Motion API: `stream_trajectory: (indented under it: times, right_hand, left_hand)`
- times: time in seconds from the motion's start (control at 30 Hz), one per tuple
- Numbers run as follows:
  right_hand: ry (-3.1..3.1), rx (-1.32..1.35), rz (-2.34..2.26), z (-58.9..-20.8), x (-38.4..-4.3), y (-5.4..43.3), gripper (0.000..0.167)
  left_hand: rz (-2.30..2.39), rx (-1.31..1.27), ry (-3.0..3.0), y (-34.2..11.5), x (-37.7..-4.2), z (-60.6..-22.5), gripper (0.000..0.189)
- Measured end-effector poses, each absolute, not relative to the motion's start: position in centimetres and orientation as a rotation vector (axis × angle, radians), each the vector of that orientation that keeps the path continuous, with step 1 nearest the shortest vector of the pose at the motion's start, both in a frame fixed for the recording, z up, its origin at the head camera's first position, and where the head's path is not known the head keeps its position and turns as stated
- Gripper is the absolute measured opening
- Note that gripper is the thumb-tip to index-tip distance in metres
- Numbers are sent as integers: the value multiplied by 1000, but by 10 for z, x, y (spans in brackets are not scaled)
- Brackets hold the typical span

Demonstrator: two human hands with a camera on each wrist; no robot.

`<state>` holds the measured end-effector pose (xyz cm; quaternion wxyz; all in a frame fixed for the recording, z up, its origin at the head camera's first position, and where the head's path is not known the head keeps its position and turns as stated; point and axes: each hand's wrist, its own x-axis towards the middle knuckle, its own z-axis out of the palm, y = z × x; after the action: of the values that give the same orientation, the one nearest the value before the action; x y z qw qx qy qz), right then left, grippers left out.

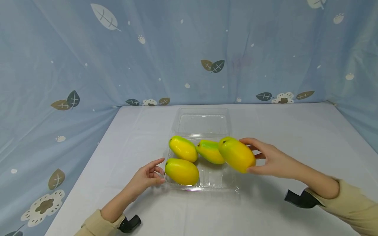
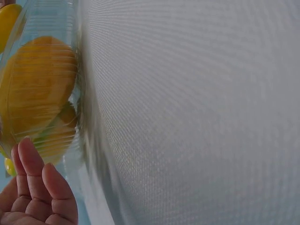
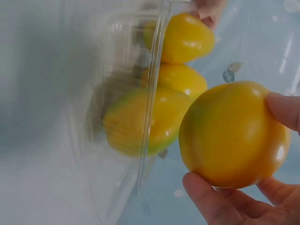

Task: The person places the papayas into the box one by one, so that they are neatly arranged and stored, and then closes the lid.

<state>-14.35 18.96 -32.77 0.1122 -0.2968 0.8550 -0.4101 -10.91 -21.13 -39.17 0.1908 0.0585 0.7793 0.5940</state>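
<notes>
My right hand (image 1: 270, 160) grips a yellow mango (image 1: 237, 154) with a greenish end, fingers and thumb spread around it. It is held up over the right side of a clear plastic clamshell box (image 1: 214, 178). Three more mangoes lie in the box: one at the back left (image 1: 183, 149), one at the front left (image 1: 182, 171), and one near the middle (image 1: 210, 151), partly hidden by the held mango. At the box's left wall is my left hand (image 1: 147, 175), its fingers loosely bent. In the left wrist view its fingertips (image 2: 31, 157) are at the ribbed wall.
The box's clear lid (image 1: 203, 123) is folded open towards the back of the white-covered table (image 1: 141, 127). A blue leaf-patterned curtain (image 1: 177, 49) borders the back and sides. Black wrist-worn devices (image 1: 302, 199) sit at both cuffs.
</notes>
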Motion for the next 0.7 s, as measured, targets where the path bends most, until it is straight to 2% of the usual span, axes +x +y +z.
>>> stream_trajectory:
  times: [0.7]
  right_hand:
    - [2580,-1036,-976,-351,-136,151,70]
  left_hand:
    - [1650,143,2196,-210,-109,-393,74]
